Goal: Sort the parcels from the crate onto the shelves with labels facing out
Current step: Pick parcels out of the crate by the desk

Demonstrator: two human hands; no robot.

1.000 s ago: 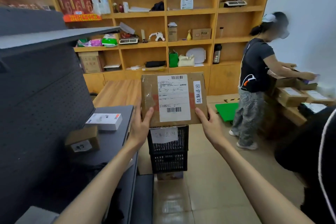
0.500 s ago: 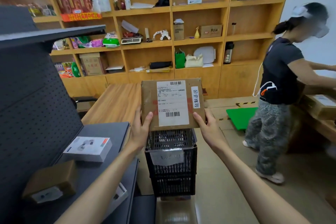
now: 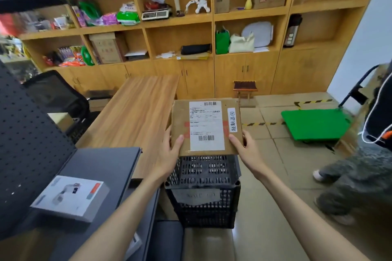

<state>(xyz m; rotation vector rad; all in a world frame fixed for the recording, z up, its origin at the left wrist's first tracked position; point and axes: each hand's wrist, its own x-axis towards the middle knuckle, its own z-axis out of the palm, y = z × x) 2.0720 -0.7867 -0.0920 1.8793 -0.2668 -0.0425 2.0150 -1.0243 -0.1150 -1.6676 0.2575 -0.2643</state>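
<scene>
While I watch the head view, this is how things stand:
Parcel: a brown box [image 3: 206, 127] held in the air above the crate, its white label [image 3: 206, 125] facing me, a narrow handwritten sticker [image 3: 232, 120] beside the label.
Left hand: mine [image 3: 169, 154] grips the box's lower left corner, thumb lying on the front face.
Right hand: mine [image 3: 247, 150] grips the lower right corner, thumb on the front.
Crate: black, slotted [image 3: 203, 193], on the floor right below the box, a paper tag on its front wall.
Shelf: grey, at my left [image 3: 101, 167], with a white box [image 3: 71, 197] lying on it.
Beyond: a wooden table [image 3: 135, 112], wooden wall shelving [image 3: 212, 17], a green cart [image 3: 316, 125], and a person's legs [image 3: 356, 178] at right.
</scene>
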